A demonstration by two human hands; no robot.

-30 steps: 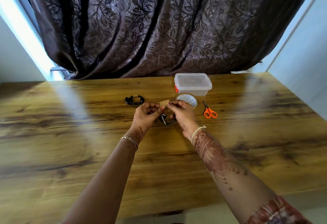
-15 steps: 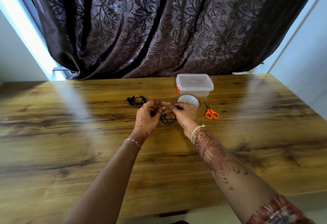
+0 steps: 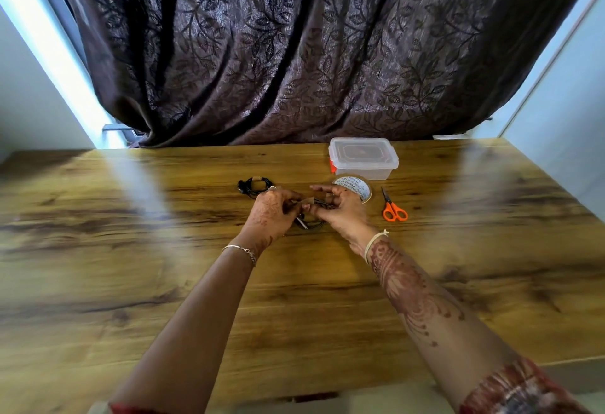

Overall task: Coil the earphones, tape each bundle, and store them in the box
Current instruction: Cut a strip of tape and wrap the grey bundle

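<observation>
My left hand (image 3: 273,212) and my right hand (image 3: 340,209) meet over a coiled black earphone bundle (image 3: 309,222) just above the wooden table (image 3: 131,282). Both hands pinch the bundle, and a small piece of brown tape (image 3: 309,200) lies between their fingertips on the coil. Most of the coil is hidden by the fingers. A second coiled black earphone bundle (image 3: 255,185), bound with brown tape, lies on the table behind my left hand. The clear plastic box (image 3: 363,157) stands at the back with its lid on.
A roll of brown tape (image 3: 355,186) lies flat behind my right hand. Orange-handled scissors (image 3: 394,208) lie to its right. A dark leaf-patterned curtain (image 3: 294,47) hangs behind the table's far edge.
The tape piece, held up between both hands a second ago, has come down onto the coil. Both hands have dropped lower and closed in around the bundle.
</observation>
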